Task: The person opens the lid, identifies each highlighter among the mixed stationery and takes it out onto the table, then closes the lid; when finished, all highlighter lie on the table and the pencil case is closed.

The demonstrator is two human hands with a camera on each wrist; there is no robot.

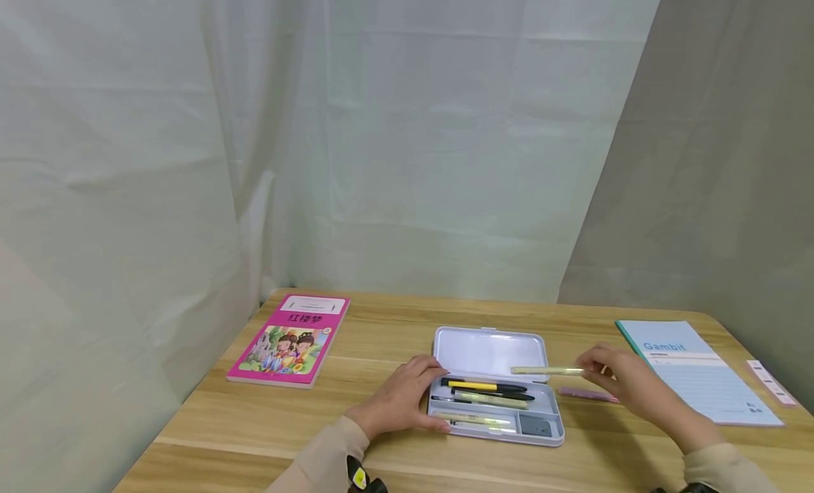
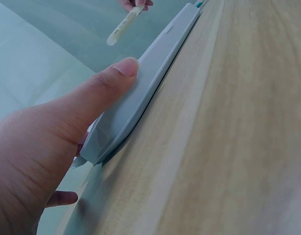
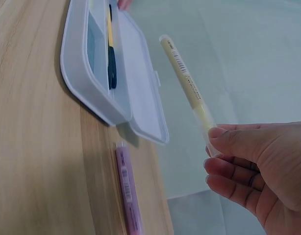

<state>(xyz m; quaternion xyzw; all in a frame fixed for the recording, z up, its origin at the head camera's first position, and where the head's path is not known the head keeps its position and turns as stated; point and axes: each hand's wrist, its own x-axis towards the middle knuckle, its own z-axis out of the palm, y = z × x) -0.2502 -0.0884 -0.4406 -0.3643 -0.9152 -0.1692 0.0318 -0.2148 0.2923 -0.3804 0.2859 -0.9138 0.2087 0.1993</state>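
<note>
On my head view, the right hand (image 1: 626, 381) pinches a pale yellow pen (image 1: 543, 371) between thumb and fingers, held up right of the lower centre, in front of the open lid (image 1: 490, 352). The left hand (image 1: 405, 400) spans the left end of the pencil case (image 1: 499, 436) at lower centre, its thumb pressed against the front wall. I see a yellow-and-black pen (image 1: 477, 385) inside the case and a purple pen (image 3: 128, 196) on the table, lower middle of the right wrist view.
</note>
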